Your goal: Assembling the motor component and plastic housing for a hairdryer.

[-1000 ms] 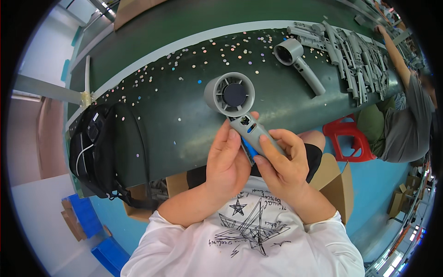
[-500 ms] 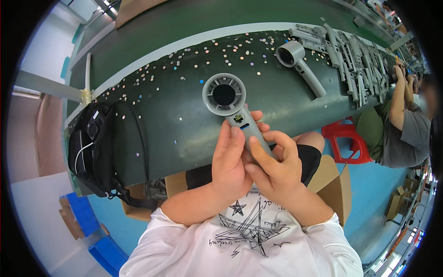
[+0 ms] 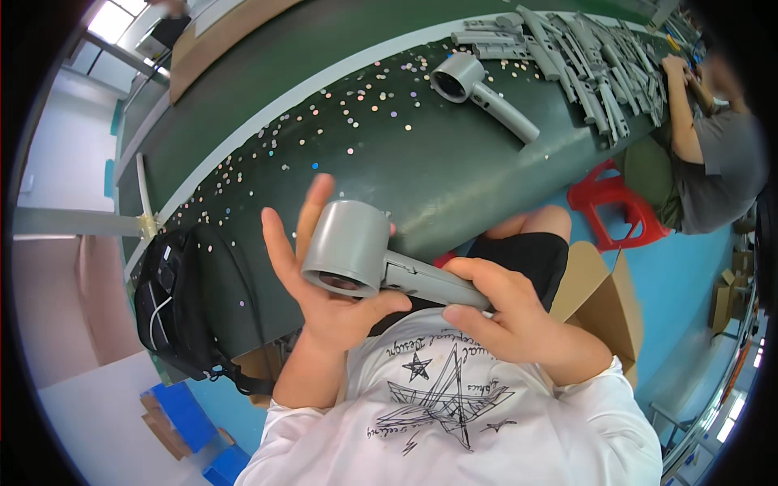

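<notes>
A grey handheld fan [image 3: 351, 243] is tilted in front of my shirt, its round head at the left and its handle pointing right. My right hand [image 3: 519, 317] grips the handle's end between thumb and fingers. Behind and below the fan head, my left hand [image 3: 331, 321] has its fingers spread, the head lying against it and the thumb just under the handle. Part of the left hand is hidden by the head. A second grey handheld fan [image 3: 493, 104] lies on the dark green table [image 3: 324, 194] farther away.
Many grey handle parts [image 3: 579, 69] are piled at the far right. Small round dots [image 3: 350, 151] are scattered across the table. A black bag [image 3: 166, 304] sits at the left edge. A co-worker [image 3: 703, 138], a red stool [image 3: 616, 211] and a cardboard box [image 3: 604, 300] are to the right.
The fan has turned from nearly upright, with its round front grille showing, to lying sideways, and come closer. My left hand has moved from the handle to the head, fingers spreading.
</notes>
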The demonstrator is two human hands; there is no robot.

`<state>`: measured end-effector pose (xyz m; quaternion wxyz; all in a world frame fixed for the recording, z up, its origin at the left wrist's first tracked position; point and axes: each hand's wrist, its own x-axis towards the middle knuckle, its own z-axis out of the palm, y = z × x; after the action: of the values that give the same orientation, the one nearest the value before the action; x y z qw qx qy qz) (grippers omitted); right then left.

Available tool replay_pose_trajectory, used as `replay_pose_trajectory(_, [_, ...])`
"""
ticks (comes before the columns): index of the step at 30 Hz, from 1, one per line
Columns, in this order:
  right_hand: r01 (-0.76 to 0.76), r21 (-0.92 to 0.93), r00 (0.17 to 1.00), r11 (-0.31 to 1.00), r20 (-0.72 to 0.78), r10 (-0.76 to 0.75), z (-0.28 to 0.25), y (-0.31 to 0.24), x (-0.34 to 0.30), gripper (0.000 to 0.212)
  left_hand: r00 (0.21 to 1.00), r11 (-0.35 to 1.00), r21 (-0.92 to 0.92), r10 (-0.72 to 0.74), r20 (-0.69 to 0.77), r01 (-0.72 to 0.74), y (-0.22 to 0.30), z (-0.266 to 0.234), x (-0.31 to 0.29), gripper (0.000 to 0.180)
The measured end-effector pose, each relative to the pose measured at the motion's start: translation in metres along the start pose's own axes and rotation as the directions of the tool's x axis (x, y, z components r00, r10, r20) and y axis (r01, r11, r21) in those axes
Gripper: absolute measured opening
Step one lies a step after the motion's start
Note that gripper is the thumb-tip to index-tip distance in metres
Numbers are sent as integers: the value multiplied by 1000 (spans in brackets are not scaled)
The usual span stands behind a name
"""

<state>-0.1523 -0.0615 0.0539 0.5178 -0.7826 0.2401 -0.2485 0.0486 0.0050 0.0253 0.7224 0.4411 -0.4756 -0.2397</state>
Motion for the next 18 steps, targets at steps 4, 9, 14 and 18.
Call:
replay_pose_trajectory(4, [110,-4,994,994,-7,-110,-4,5,-4,37,971,955,225,151,187,-192,1,-14,0,124])
replay_pose_trajectory(9, [196,-53,977,979,-70,-199,-6,4,-8,36,953,905,341,175,246,-254,5,-11,-5,110])
replay_pose_trajectory(14, [161,-179,979,970,-97,-181,-6,-1,-9,34,966,948,217,201,161,-233,-16,2,-20,106])
replay_pose_trajectory(18, [23,-208,989,978,-136,-52,3,11,0,33,997,992,103,65,44,-69,-25,5,-19,102])
